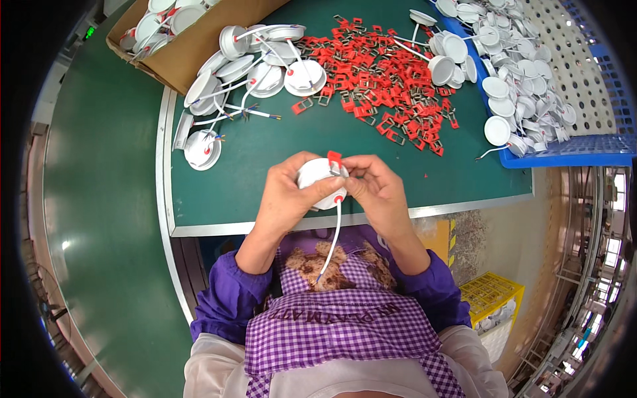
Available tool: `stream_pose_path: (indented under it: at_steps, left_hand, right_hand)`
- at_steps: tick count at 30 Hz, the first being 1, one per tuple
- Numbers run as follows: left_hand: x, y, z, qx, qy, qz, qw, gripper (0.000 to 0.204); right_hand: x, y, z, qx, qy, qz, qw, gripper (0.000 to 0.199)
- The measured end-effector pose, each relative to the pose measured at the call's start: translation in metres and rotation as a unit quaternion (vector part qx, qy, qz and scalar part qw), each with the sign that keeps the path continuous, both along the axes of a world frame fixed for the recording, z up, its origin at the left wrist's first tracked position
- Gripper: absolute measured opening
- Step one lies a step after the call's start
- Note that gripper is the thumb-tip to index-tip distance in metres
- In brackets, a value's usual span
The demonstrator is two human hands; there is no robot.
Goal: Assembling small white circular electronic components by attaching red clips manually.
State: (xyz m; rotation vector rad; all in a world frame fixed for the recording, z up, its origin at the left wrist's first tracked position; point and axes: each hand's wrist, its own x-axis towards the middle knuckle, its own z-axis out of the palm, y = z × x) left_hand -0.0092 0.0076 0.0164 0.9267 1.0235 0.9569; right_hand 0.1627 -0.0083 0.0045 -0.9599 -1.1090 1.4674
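One skewed press, I judge, could spring the red-tabbed clip [334, 159] from the pinched right fingers [366, 164] while closed left fingers [320, 191] hold the white round lamp [312, 174].

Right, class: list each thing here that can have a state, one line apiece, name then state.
Left hand: gripping the white disc
Right hand: fingertips at the disc's edge
White disc: held
Cable: dangling from the disc
Red clip: at the disc's rim, fastening unclear
Loose clips: heaped on the table
Cardboard box: open, holding discs
Blue basket: loaded with discs
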Motion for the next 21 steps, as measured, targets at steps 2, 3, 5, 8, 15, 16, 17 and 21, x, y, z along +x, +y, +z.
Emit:
stream_pose_path:
  at_steps: [2,3,5,8,15,16,17,21]
  left_hand:
    - [0.001,0.000,0.001,0.020,0.000,0.013,1.000,0.024]
    - [0.002,-0.002,0.003,0.041,0.037,0.030,0.998,0.022]
    - [0.002,-0.003,0.003,0.061,0.074,0.045,0.994,0.021]
    - [0.002,-0.005,0.000,0.036,0.075,0.105,0.991,0.019]
    - [-0.006,0.030,0.004,-0.132,-0.090,0.082,0.984,0.032]
    - [-0.015,0.050,0.013,-0.119,-0.139,0.105,0.977,0.033]
    - [-0.036,0.078,0.026,-0.039,-0.254,0.051,0.965,0.035]
    - [-0.055,0.151,0.119,0.143,-0.442,0.137,0.875,0.041]
  right_hand:
    - [-0.002,0.000,0.004,-0.042,0.041,0.022,0.998,0.027]
    - [-0.004,-0.001,0.005,-0.017,0.047,0.024,0.998,0.026]
    - [-0.003,-0.004,0.006,-0.005,-0.012,0.008,1.000,0.024]
    - [0.017,0.000,0.003,0.020,-0.207,-0.057,0.976,0.021]
    - [0.085,0.034,-0.017,0.225,-0.596,-0.130,0.759,0.021]
    - [0.088,0.035,-0.020,0.233,-0.610,-0.117,0.748,0.020]
    - [0.091,0.033,-0.019,0.241,-0.623,-0.112,0.736,0.019]
    - [0.094,0.041,-0.019,0.242,-0.632,-0.086,0.731,0.013]
